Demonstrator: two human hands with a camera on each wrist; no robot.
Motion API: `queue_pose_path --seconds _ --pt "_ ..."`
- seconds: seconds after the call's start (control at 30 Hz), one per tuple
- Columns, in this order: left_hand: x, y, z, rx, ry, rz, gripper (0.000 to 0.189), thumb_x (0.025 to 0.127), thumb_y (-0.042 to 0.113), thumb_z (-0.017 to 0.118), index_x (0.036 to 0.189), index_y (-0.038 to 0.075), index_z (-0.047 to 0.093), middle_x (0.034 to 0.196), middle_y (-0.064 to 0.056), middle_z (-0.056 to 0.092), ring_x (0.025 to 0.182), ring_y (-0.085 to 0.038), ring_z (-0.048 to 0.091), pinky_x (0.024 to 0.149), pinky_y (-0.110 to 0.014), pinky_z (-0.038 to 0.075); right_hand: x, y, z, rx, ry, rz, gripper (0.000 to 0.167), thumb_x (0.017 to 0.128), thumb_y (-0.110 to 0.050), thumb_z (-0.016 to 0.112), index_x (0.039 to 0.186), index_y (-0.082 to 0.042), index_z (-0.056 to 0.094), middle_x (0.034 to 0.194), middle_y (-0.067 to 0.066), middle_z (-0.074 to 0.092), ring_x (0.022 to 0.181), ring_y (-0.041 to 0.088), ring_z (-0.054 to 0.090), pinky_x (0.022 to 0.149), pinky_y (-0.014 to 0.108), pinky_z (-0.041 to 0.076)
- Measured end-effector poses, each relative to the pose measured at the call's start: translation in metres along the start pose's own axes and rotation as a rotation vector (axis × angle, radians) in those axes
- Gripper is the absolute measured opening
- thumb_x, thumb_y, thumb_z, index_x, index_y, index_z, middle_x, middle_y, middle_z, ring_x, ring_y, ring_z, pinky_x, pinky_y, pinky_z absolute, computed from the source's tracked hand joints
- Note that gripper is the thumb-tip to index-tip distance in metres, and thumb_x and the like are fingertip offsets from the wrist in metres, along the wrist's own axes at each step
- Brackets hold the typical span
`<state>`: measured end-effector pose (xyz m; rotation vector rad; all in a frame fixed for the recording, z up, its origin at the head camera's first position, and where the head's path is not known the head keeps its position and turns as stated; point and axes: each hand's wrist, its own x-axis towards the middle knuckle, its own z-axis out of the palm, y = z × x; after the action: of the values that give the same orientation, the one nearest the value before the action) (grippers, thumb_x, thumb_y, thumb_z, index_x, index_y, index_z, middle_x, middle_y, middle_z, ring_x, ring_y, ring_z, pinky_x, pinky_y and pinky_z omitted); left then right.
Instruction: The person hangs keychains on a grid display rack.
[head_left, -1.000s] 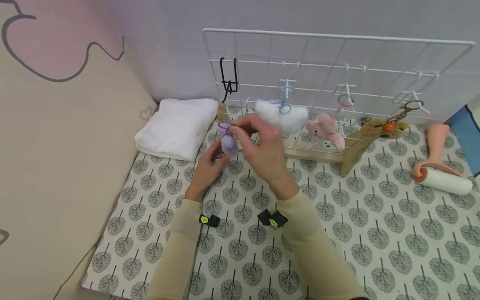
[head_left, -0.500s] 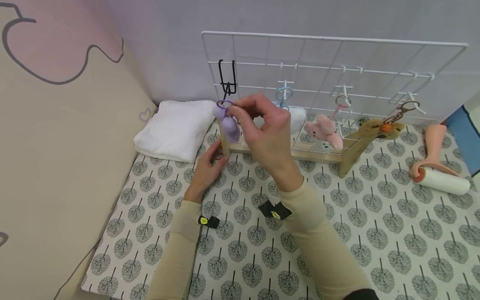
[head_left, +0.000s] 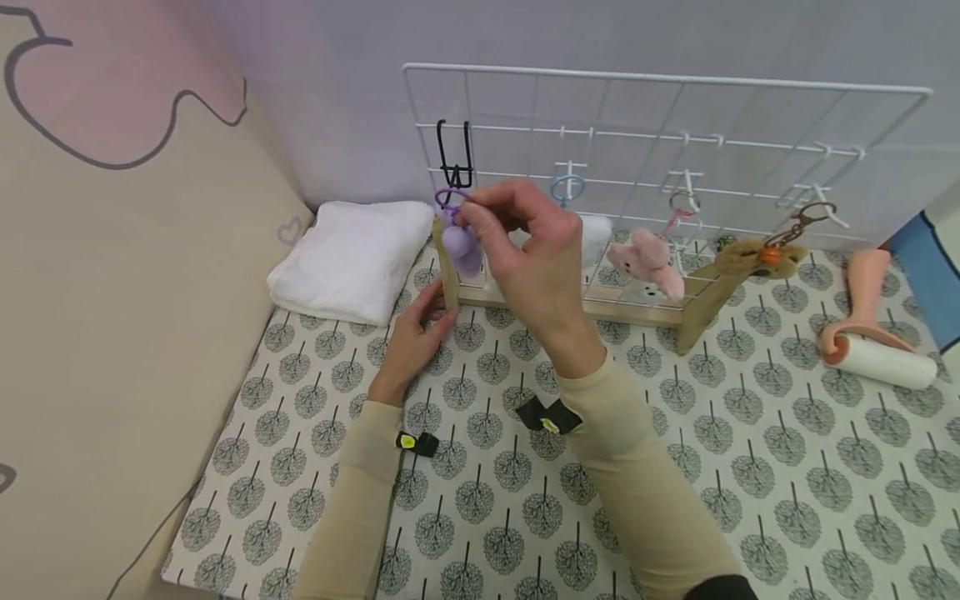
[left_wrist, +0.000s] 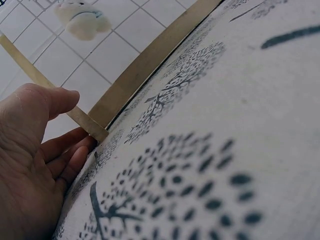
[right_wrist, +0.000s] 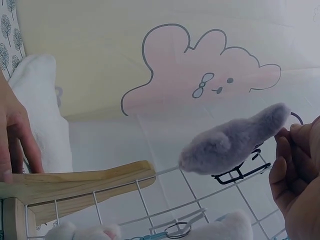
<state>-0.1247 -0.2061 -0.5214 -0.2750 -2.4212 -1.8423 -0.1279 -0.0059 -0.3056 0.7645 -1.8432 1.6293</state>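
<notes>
My right hand (head_left: 536, 262) pinches a fuzzy purple plush keychain (head_left: 461, 246) near its purple ring, raised in front of the white wire grid rack (head_left: 667, 79). The ring overlaps the lower end of a black hook (head_left: 465, 170) in the head view. Seen from the right wrist, the plush (right_wrist: 225, 142) stretches out from the fingertips, with the hook behind it. Low on the left, my left hand (head_left: 408, 346) grips the rack's wooden leg (head_left: 447, 275), thumb on one side and fingers curled on the other in the left wrist view.
Plush keychains hang on white hooks: a white one (head_left: 596, 237), a pink one (head_left: 648, 258) and a brown one (head_left: 750, 260). A folded white towel (head_left: 348, 258) lies left of the rack, a lint roller (head_left: 885, 360) at right on the tree-print cloth (head_left: 510, 500).
My right hand has lifted the purple plush keychain up and back toward the black hook, moving only slightly in the last half second. The left hand stays at the wooden leg.
</notes>
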Motion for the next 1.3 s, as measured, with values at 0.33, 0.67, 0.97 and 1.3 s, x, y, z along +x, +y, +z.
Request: queue_pose_path --seconds 0.33,0.67,0.97,1.3 --pt "0.002 -0.011 -0.002 0.009 -0.012 0.043 0.063 0.099 0.009 0.070 0.158 0.018 0.051 0.143 -0.012 0.065 0.121 -0.028 0.067 0.100 -0.031 0.053 -0.004 0.003 0.008 0.047 -0.021 0.053 0.006 0.095 0.003 0.072 0.097 0.009 0.071 0.091 0.019 0.078 0.075 0.025 0.073 0.070 0.024 0.058" --pt "0.002 -0.008 0.001 -0.011 -0.008 0.029 0.065 0.098 0.002 0.070 0.158 0.014 0.050 0.144 -0.016 0.064 0.122 -0.035 0.066 0.100 -0.033 0.053 -0.013 0.013 0.012 -0.045 -0.012 0.277 0.008 0.097 -0.003 0.074 0.097 0.006 0.076 0.091 0.015 0.079 0.074 0.019 0.072 0.066 0.024 0.058" --pt "-0.002 0.024 -0.001 -0.033 -0.025 0.014 0.062 0.097 -0.003 0.067 0.156 0.003 0.050 0.143 -0.024 0.062 0.122 -0.042 0.064 0.101 -0.036 0.052 -0.024 0.013 0.007 -0.085 -0.020 0.341 0.010 0.097 -0.003 0.073 0.101 0.004 0.077 0.090 0.015 0.079 0.072 0.025 0.070 0.063 0.022 0.054" --pt "-0.004 0.028 0.000 -0.032 -0.017 0.014 0.063 0.097 -0.005 0.067 0.157 0.003 0.048 0.143 -0.026 0.062 0.123 -0.043 0.064 0.101 -0.037 0.051 -0.049 0.020 -0.002 -0.091 -0.015 0.319 0.009 0.098 -0.004 0.071 0.099 0.002 0.077 0.085 0.011 0.078 0.068 0.016 0.068 0.060 0.021 0.054"
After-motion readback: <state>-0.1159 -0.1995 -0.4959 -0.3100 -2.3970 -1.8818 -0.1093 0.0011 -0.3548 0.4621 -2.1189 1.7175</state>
